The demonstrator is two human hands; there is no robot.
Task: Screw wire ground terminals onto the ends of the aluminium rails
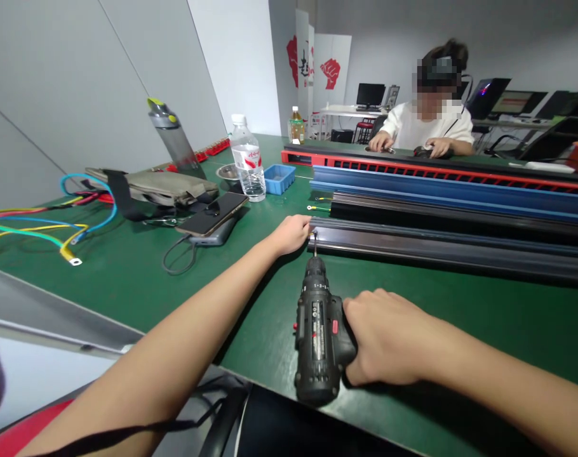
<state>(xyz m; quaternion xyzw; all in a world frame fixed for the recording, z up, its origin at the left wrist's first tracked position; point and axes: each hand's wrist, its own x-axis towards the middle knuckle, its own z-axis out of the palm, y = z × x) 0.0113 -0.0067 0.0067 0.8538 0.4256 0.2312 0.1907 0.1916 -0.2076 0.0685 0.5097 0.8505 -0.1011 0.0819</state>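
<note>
My right hand (389,336) is wrapped round the grip of a black cordless drill (317,336), which lies on its side as I see it and points away from me. Its bit meets the left end of a dark metal rail (413,244), where a small screw head seems to sit. My left hand (293,233) is closed on that same end of the rail, its fingertips partly hidden. Just behind, a short green-yellow wire with a ring lug (317,208) sticks out by a second black rail (436,212).
Farther back lie a blue rail (441,190) and a red slotted strip (389,165). Leftward are a water bottle (248,162), blue bin (279,179), phone (215,212), grey bag (155,184), grey flask (174,136) and coloured cables (55,235). Opposite sits a person (427,127).
</note>
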